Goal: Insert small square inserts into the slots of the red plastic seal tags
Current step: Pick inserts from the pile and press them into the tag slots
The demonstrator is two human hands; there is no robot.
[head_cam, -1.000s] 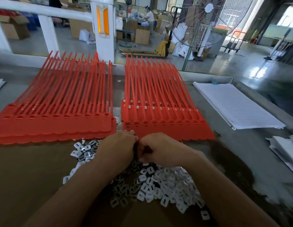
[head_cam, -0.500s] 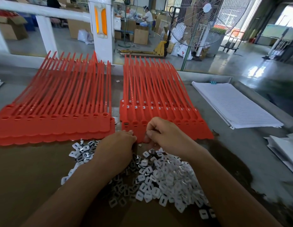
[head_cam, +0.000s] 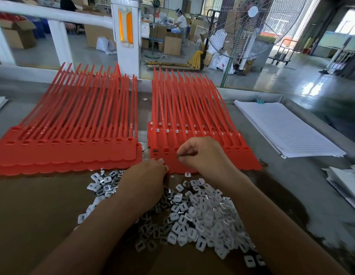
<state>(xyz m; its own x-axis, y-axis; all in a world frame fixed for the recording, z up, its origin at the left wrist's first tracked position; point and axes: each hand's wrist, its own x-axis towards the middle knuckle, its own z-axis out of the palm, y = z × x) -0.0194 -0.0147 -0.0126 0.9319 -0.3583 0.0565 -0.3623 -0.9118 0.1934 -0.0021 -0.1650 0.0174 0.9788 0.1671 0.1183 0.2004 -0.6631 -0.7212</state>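
Two stacks of red seal tags lie side by side: a left stack (head_cam: 73, 147) and a right stack (head_cam: 192, 120), several of whose back-row slots show white inserts. A heap of small white square inserts (head_cam: 200, 213) covers the brown board in front. My right hand (head_cam: 202, 153) hovers over the front row of the right stack and pinches a small insert between thumb and fingers. My left hand (head_cam: 146, 179) rests at the heap's far edge with curled fingers, its fingertips at the right stack's front edge; what it holds is hidden.
A stack of lined white sheets (head_cam: 287, 130) lies to the right, more white sheets (head_cam: 347, 181) at the right edge. A white railing post (head_cam: 126, 36) and a standing fan (head_cam: 250, 26) rise behind the table. Loose inserts (head_cam: 187, 174) lie by the tags.
My right hand has left my left hand at the heap and moved forward and up over the right stack's front row. The left hand stayed almost still.
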